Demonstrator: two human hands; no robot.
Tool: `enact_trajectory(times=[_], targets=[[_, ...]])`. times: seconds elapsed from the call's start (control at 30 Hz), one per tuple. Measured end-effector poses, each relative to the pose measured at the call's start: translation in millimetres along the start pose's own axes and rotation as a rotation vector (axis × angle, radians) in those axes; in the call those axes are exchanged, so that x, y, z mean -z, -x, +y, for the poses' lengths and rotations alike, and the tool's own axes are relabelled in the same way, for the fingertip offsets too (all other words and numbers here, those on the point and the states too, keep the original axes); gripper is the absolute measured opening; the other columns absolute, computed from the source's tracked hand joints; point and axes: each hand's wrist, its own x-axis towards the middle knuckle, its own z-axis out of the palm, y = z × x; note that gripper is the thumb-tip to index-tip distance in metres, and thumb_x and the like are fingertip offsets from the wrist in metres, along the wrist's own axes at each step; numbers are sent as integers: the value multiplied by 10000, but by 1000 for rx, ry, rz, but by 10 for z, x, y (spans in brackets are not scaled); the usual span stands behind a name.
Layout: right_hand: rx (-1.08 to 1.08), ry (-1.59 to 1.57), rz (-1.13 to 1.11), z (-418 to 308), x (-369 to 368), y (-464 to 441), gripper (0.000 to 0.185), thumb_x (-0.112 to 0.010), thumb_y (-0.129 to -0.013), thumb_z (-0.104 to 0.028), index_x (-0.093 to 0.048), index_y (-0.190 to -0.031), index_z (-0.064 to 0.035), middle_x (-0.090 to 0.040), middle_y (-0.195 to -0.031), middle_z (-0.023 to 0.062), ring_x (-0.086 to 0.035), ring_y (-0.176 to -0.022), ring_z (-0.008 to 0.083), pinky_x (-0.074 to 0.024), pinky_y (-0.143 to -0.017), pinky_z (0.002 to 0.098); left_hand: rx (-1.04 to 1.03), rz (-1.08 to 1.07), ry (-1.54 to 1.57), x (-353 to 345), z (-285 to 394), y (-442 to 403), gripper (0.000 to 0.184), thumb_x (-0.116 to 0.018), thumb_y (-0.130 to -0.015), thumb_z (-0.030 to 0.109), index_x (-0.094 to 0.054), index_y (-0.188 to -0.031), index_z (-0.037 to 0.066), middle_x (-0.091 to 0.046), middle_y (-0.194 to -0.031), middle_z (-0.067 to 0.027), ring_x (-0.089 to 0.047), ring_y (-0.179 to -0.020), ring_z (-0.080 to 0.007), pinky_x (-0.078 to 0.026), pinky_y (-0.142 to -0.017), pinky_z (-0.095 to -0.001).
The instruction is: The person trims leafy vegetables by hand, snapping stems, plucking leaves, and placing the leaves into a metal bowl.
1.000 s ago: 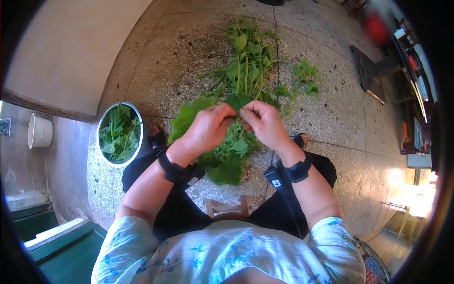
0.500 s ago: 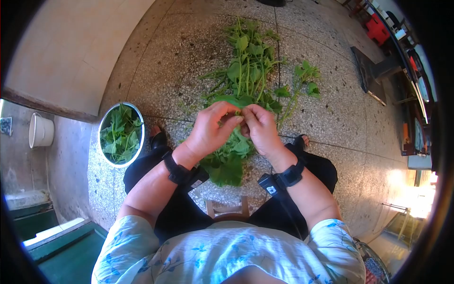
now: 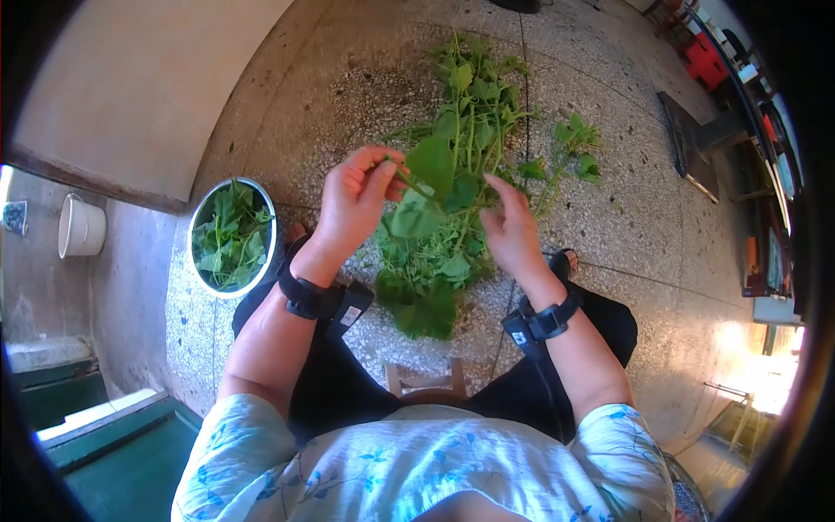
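My left hand (image 3: 358, 193) pinches the stem of a leafy green sprig (image 3: 429, 170), whose broad leaves hang out to the right. My right hand (image 3: 513, 228) is apart from it, fingers spread and holding nothing. Beyond both hands lies a pile of leafy green stems (image 3: 474, 113) on the floor. Between my knees is a nearer heap of greens (image 3: 426, 296) with large leaves and trimmings, partly behind the held sprig. A white-rimmed basin (image 3: 275, 228) on the left holds more picked leaves (image 3: 230, 235).
A loose leafy stem (image 3: 570, 148) lies right of the pile on the speckled floor (image 3: 626, 209). A white bucket (image 3: 81, 228) stands by the left wall. At the right are a dark table base (image 3: 687, 143) and a red stool (image 3: 704, 61). Part of a wooden stool (image 3: 426, 381) shows beneath me.
My hands were together on a stem and have moved apart. The left went up and left with the sprig; the right let go and moved right, opening.
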Motion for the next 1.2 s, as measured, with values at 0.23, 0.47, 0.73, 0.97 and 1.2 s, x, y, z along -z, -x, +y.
enact_trajectory(times=[0.23, 0.47, 0.73, 0.97, 1.2], targets=[[456, 149, -226, -420, -97, -33, 176, -628, -689, -116, -626, -864, -100, -490, -946, 100, -470, -828, 237, -400, -735, 335, 42, -54, 99, -64, 28, 63, 121, -419, -861, 61, -495, -932, -1, -562, -842, -66, -553, -701, -106, -473, -620, -234], [53, -218, -191, -446, -96, -118, 115, -544, -784, -60, -599, -819, 36, -563, -745, 30, -503, -680, 81, -387, -614, 202, 117, -12, 54, 143, -227, 261, 68, -499, -818, 66, -482, -850, 9, -536, -720, -44, -549, -628, -107, -473, -528, -225], [-33, -499, -315, -572, -368, 28, 117, -551, -803, -79, -588, -797, 32, -566, -807, 30, -495, -731, 80, -381, -669, 202, 27, -268, -316, 130, -293, 591, 128, -554, -767, 29, -464, -853, -1, -575, -730, -59, -561, -666, -103, -470, -572, -227], [191, -160, -447, -565, -622, 113, 81, -598, -735, -47, -606, -781, 20, -547, -714, 67, -521, -662, 142, -404, -602, 232, 234, 66, 68, 379, -224, 647, 136, -541, -798, 79, -457, -889, 22, -590, -811, -80, -569, -644, -125, -466, -551, -231], [-142, -111, -737, -35, -708, 372, 274, -617, -712, -156, -578, -936, -2, -587, -804, 122, -563, -756, 211, -441, -688, 295, 220, 969, 262, 1623, -538, 630, 527, -536, -796, 184, -275, -1215, -2, -531, -928, -183, -573, -661, -226, -484, -534, -279]])
